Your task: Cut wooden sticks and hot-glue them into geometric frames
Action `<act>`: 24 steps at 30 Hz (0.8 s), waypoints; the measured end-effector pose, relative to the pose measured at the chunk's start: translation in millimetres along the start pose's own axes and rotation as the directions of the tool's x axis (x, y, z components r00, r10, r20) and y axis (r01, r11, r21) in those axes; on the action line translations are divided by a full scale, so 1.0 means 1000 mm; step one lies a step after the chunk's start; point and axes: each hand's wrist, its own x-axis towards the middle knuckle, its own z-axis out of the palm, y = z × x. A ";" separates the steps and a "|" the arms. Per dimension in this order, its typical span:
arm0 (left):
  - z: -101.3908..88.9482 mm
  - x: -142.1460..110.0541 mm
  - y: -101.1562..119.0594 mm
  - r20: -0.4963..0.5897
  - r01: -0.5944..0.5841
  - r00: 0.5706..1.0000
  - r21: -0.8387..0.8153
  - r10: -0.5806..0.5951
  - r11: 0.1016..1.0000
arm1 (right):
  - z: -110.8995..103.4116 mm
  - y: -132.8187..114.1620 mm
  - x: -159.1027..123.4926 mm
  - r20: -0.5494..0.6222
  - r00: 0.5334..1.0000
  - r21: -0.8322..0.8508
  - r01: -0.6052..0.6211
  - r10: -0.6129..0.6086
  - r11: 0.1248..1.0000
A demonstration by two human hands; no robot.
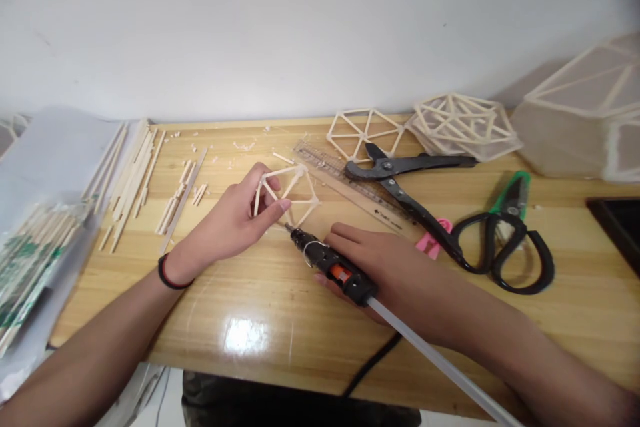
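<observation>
My left hand (250,207) pinches a small frame of wooden sticks (291,200) joined into triangles, with the thumb on its near side and the fingers behind. In my right hand (370,253) is a black hot glue gun (325,260), its nozzle pointing up and left at the frame's lower edge. Whether the tip touches the wood I cannot tell. A long translucent glue stick (440,360) runs out of the gun's rear, and a black cord (373,363) hangs below. Behind the frame lies a clear ruler (350,180).
Bundled sticks (133,180) and short cut pieces (177,197) lie left, beside packaged sticks (35,260). A flat stick hexagon (365,133), black-handled cutters (395,173), scissors (510,240) and a pink clip (435,237) lie right. Covered polyhedral frames (465,123) stand behind, against the wall.
</observation>
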 end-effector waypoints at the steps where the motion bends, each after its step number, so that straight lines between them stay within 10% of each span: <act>1: 0.000 0.000 0.000 0.002 0.001 1.000 0.000 -0.001 1.000 | 0.000 0.000 0.000 -0.005 1.000 -0.004 0.009 -0.009 1.000; 24: 0.000 0.000 0.002 -0.015 -0.002 1.000 0.022 0.002 1.000 | 0.002 0.000 0.000 -0.051 0.996 -0.060 0.068 -0.071 0.996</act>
